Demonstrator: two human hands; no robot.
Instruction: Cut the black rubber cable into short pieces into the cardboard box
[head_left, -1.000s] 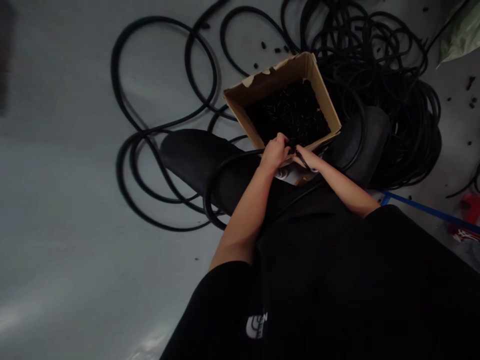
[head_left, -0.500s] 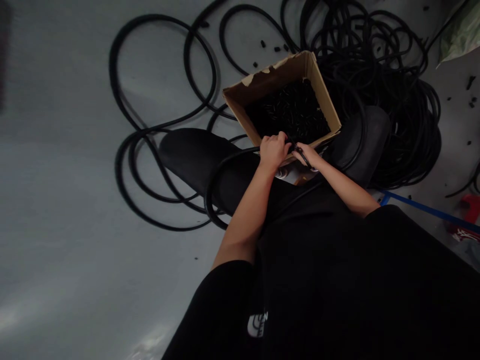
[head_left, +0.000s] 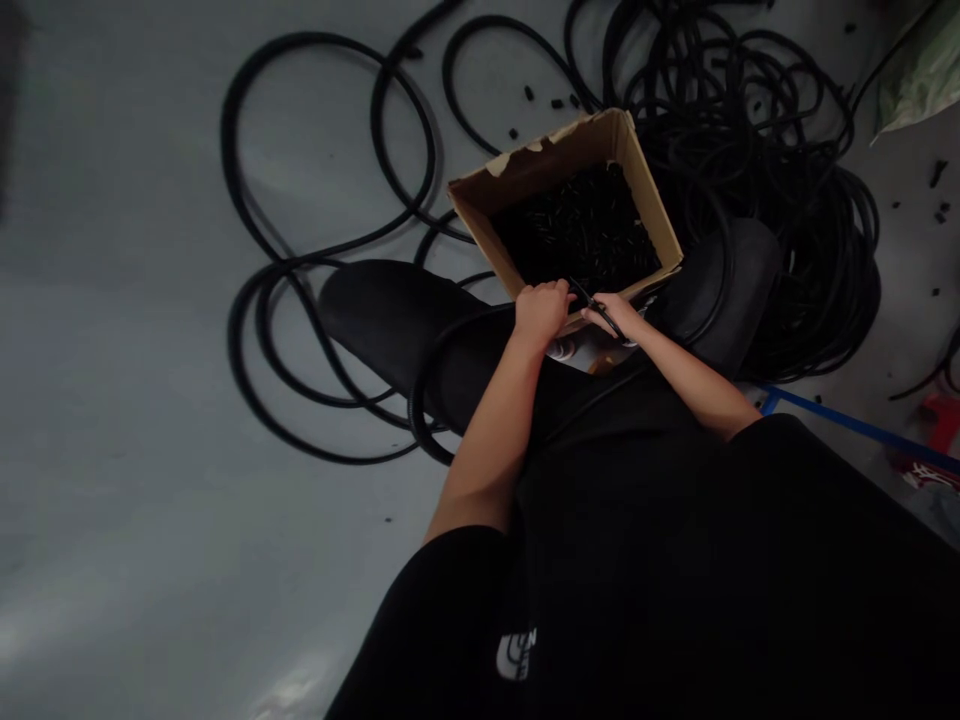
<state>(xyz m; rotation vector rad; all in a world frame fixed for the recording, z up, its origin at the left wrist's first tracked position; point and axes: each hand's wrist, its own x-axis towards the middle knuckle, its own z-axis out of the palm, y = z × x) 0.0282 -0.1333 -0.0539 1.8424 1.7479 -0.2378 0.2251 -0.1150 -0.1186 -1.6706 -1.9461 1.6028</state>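
Observation:
My left hand (head_left: 541, 312) is closed around a black hose (head_left: 472, 318) near its end, at the near rim of a cardboard box (head_left: 480, 225). The hose loops back over my left thigh. In my right hand (head_left: 609, 312) is a dark cutting tool that looks like scissors (head_left: 618, 331), its handles in my fingers and its blades pointing toward the left hand. Several short black hose pieces (head_left: 592, 220) fill the bottom of the box, which sits between my knees. My fingers partly hide the hose's end.
Large hose loops (head_left: 232, 150) lie on the grey floor at the left. A tangled hose pile (head_left: 810, 250) is beyond my right knee. Loose cut pieces (head_left: 529, 93) are scattered behind the box. A blue bar (head_left: 847, 415) and a pale green bag (head_left: 922, 80) are at the right.
My left hand has drawn slightly left and down, away from the right hand. The cutting tool's blades now show more plainly between the hands.

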